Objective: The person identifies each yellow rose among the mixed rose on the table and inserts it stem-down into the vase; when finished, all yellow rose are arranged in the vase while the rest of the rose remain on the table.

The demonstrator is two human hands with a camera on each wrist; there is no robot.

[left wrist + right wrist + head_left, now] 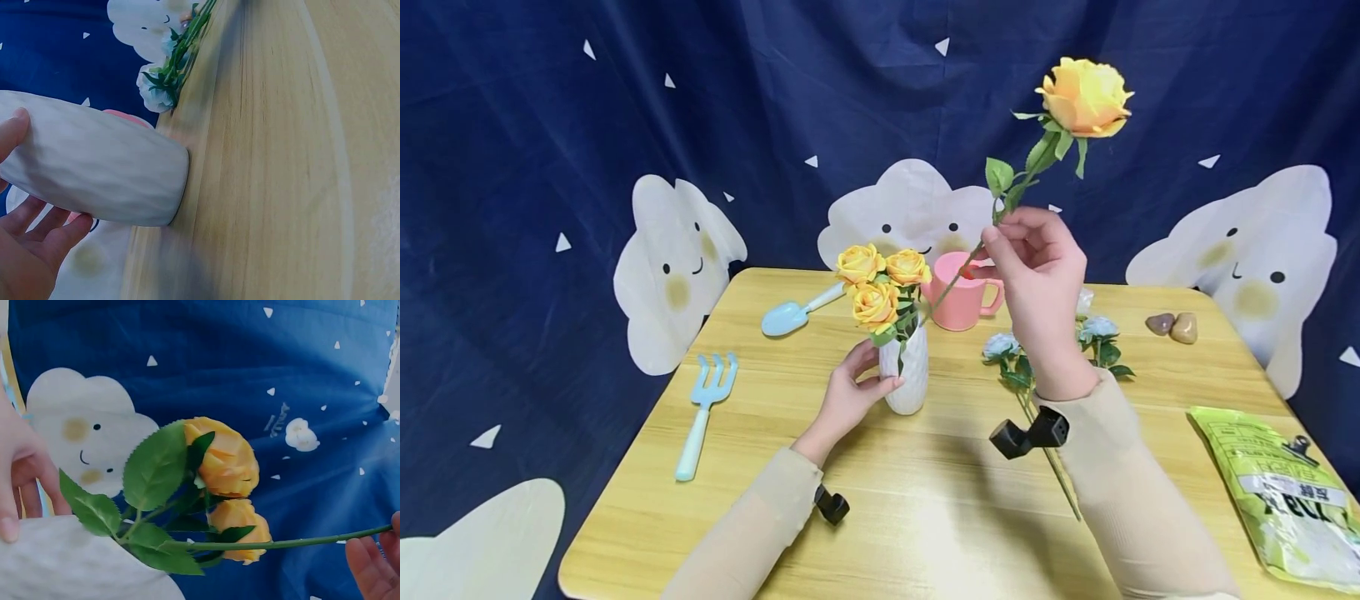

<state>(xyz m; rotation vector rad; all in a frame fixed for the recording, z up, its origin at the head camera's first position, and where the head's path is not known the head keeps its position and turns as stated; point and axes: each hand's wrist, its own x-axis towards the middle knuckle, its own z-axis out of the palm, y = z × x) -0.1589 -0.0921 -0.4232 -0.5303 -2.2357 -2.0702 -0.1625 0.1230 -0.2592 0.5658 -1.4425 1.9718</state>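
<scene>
My left hand [850, 400] grips the side of a white textured vase [908, 379] standing upright on the table. In the left wrist view its thumb and fingers lie around the vase [100, 162]. Three yellow roses [876, 306] rise from the vase mouth. With thumb and fingers my right hand [1043, 279] pinches the stem of another yellow rose [1086, 98], held high with its bloom up. The lower stem slants down to the vase mouth; whether its tip is inside cannot be made out. In the right wrist view, the stem [300, 542] crosses before two yellow blooms.
A pink mug [957, 300] stands behind the vase. Pale blue flowers [1002, 347] lie beneath the right arm. At left are a light-blue trowel [786, 318] and hand fork [698, 425]. Stones [1184, 328] and a clipped green bag [1277, 492] lie at right on the wooden table [647, 533].
</scene>
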